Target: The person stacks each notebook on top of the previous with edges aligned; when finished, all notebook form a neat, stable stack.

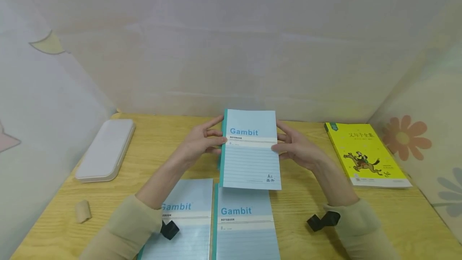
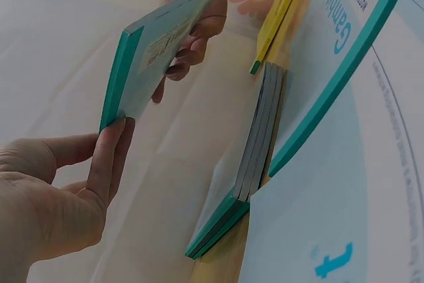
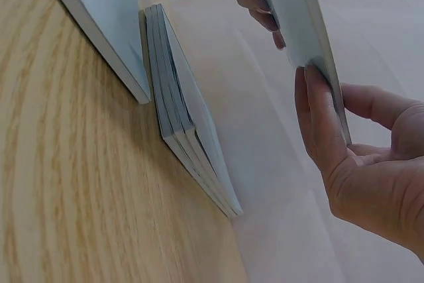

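Both hands hold up a light blue Gambit notebook (image 1: 250, 159) by its long sides, cover toward the head camera. My left hand (image 1: 196, 143) pinches the green spine side, thumb in front and fingers behind. On the opposite edge my right hand (image 1: 299, 145) grips the same way. In the left wrist view the raised notebook (image 2: 159, 51) stands apart from a small stack of notebooks (image 2: 248, 144) on the table; that stack (image 3: 179, 91) also shows in the right wrist view. The head view mostly hides it behind the held notebook.
Nearer the front lie two Gambit notebook piles, one at left (image 1: 191, 228) partly under the left sleeve and one at right (image 1: 245, 232). A yellow book (image 1: 368, 155) lies at the right, a white case (image 1: 106, 149) at the left, and a small tan piece (image 1: 83, 212) before it.
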{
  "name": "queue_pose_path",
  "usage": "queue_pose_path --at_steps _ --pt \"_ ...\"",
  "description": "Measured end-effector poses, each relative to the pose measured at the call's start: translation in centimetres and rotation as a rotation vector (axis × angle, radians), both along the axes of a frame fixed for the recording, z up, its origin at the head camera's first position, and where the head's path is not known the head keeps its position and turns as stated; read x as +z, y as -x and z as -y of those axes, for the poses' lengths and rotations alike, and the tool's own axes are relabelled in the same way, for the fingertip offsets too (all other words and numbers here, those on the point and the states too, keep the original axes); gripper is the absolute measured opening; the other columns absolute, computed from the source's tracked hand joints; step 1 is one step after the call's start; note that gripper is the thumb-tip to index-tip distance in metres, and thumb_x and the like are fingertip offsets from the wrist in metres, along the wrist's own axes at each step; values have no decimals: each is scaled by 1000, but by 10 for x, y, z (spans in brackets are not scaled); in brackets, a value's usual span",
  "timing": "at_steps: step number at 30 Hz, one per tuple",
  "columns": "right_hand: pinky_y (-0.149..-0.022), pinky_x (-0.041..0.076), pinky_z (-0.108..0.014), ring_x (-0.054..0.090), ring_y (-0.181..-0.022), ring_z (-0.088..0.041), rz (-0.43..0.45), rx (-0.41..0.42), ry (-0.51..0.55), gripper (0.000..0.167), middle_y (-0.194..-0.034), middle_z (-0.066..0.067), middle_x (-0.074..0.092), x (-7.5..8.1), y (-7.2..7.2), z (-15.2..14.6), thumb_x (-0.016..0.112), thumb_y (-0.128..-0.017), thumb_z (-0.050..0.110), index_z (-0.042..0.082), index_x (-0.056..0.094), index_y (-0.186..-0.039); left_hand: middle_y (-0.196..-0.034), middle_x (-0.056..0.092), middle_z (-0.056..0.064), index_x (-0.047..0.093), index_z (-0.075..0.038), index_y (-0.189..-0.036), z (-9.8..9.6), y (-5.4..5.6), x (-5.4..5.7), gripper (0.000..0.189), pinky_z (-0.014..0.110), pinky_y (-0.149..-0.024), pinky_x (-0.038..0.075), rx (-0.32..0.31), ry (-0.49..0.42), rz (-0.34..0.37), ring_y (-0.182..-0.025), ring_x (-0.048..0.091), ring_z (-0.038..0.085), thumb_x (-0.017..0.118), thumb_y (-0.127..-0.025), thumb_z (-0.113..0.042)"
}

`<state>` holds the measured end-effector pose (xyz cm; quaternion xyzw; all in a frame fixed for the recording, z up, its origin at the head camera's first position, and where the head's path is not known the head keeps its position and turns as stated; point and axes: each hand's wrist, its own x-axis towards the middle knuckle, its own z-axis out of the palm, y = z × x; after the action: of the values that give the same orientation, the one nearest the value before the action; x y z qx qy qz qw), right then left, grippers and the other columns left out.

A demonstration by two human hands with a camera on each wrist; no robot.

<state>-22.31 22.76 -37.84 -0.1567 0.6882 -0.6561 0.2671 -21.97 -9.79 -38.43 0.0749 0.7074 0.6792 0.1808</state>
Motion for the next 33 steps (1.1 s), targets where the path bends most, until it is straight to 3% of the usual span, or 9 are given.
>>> queue_pose_path --at_steps 6,10,14,18,23,28,33 --pt "-77 65 -36 74 -104 -26 32 0 -1 87 -140 -10 64 -6 4 2 61 -100 -1 35 15 -165 -128 60 13 34 -20 -162 0 2 -5 74 24 -82 62 24 24 11 -100 69 19 71 -98 -14" --pt "-77 64 -32 73 -104 -23 59 -66 -3 82 -136 -9 65 -10 6 3 61 -101 2 30 19 -165 -129 60 13 36 -23 -161 1 4 -7 72 25 -85 62 28 37 30 -100 69 18 71 -98 -17" --pt "-80 63 -29 73 -102 -18 92 -156 6 73 -127 -6 67 -15 8 5 62 -102 6 23 27 -163 -133 58 14 33 -22 -162 3 7 -11 75 30 -95 60 7 68 6 -105 67 20 71 -98 -16" --pt "-83 63 -27 73 -103 -15 118 -238 35 65 -124 -5 67 -20 9 8 62 -102 8 20 36 -160 -141 55 14 33 -21 -163 6 9 -15 80 40 -112 51 -27 126 -19 -122 60 26 74 -95 -16" --pt "-88 62 -26 72 -105 -13 133 -305 57 61 -127 -4 68 -26 10 11 63 -102 11 15 39 -159 -148 51 13 35 -20 -162 8 10 -18 80 49 -122 38 -34 147 8 -135 51 31 76 -93 -17" --pt "-91 61 -27 71 -107 -15 99 -295 43 65 -130 -8 64 -30 12 13 63 -101 6 15 38 -160 -152 46 12 34 -18 -162 7 12 -21 81 52 -125 33 -29 148 12 -138 53 33 76 -92 -13" --pt "-93 60 -29 66 -115 -18 101 -200 45 82 -146 -14 53 -29 13 9 65 -95 -4 24 30 -163 -152 44 12 31 -15 -163 5 14 -23 84 52 -128 28 -42 123 11 -143 51 34 75 -91 -9"
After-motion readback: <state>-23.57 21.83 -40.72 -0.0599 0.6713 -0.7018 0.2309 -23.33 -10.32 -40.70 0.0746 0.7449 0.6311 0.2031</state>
